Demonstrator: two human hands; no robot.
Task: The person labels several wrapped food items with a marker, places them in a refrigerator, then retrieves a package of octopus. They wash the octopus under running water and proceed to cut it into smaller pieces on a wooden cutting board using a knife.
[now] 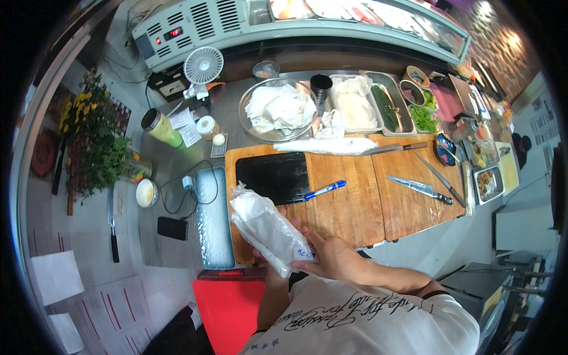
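Note:
Both hands hold a long bundle in white wrapping and clear plastic point(268, 226) over the near left edge of the wooden cutting boards point(346, 213). My right hand point(335, 259) grips its lower right end, beside a small label with handwriting. My left hand point(266, 257) supports it from below, mostly hidden by the bundle. Beyond the bundle lie a black mat point(273, 175) and a blue marker point(325, 191) that touches the mat's right edge. A similar wrapped bundle point(326, 145) lies along the boards' far edge, next to a long knife point(395, 147).
Two more knives point(419, 188) point(441, 179) lie on the right board. Behind stand a glass bowl of white cloths point(279, 108) and trays of food point(355, 106). A speckled blue plate point(215, 222) and a phone point(172, 228) lie left. A red bin point(230, 310) stands below.

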